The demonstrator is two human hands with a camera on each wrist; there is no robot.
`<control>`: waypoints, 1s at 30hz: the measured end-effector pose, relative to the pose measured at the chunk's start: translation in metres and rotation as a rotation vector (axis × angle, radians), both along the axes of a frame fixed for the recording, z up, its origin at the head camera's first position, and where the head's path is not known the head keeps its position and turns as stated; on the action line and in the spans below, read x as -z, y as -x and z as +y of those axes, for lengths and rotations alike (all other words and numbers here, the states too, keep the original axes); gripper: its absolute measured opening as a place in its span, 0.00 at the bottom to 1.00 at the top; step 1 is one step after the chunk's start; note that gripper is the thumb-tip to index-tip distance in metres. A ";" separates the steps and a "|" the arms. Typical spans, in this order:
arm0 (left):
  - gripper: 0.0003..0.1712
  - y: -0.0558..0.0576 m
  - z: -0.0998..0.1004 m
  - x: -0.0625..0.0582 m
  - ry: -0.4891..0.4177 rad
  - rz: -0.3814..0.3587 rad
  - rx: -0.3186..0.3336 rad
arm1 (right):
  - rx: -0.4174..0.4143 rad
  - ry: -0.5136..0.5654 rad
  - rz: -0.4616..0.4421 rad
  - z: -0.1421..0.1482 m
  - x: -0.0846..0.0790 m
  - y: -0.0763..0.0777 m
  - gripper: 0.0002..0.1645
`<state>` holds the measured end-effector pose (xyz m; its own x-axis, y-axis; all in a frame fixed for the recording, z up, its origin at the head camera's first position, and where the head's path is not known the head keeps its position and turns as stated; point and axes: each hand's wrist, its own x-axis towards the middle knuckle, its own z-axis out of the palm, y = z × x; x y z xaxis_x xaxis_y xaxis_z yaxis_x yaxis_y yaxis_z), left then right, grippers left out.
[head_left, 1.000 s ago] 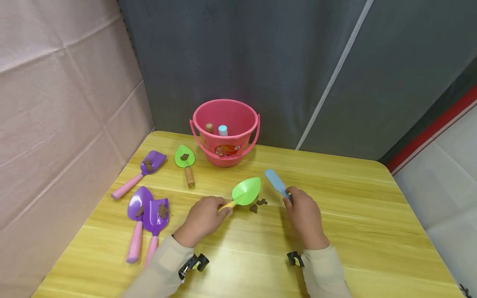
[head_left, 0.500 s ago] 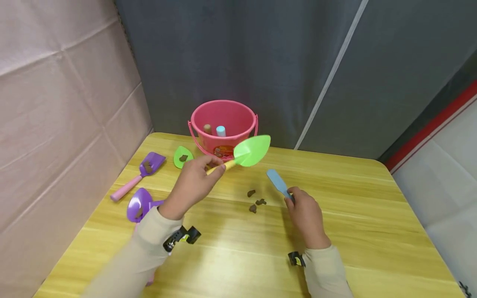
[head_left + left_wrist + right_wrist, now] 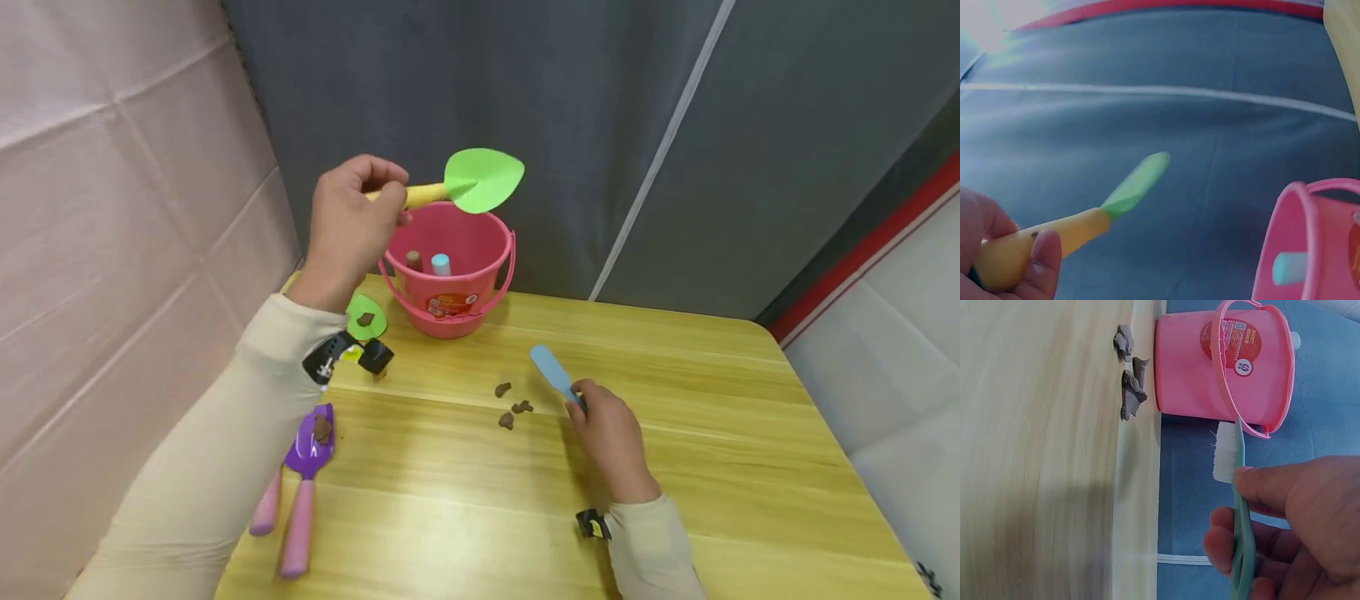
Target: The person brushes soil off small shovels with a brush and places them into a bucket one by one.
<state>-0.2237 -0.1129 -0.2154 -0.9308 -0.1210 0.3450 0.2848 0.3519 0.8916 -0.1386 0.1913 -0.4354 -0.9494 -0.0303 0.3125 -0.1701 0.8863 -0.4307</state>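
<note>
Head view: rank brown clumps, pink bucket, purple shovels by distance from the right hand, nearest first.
From the right hand, which grips a blue brush:
1. Brown clumps, on the table just left of the hand.
2. Pink bucket, at the table's back edge, up and to the left.
3. Purple shovels, near the table's left edge, partly behind the left sleeve.

Bright, even light; wrist views blurred
</note>
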 end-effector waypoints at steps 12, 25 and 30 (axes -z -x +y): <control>0.20 0.065 -0.011 0.018 0.183 -0.059 0.020 | -0.024 0.019 -0.079 -0.004 0.001 -0.003 0.13; 0.19 0.083 -0.013 0.049 0.355 -0.097 -0.029 | -0.041 0.019 -0.094 -0.004 -0.002 -0.005 0.13; 0.18 0.087 -0.022 0.059 0.354 -0.110 -0.083 | -0.041 0.025 -0.095 -0.004 -0.001 -0.006 0.12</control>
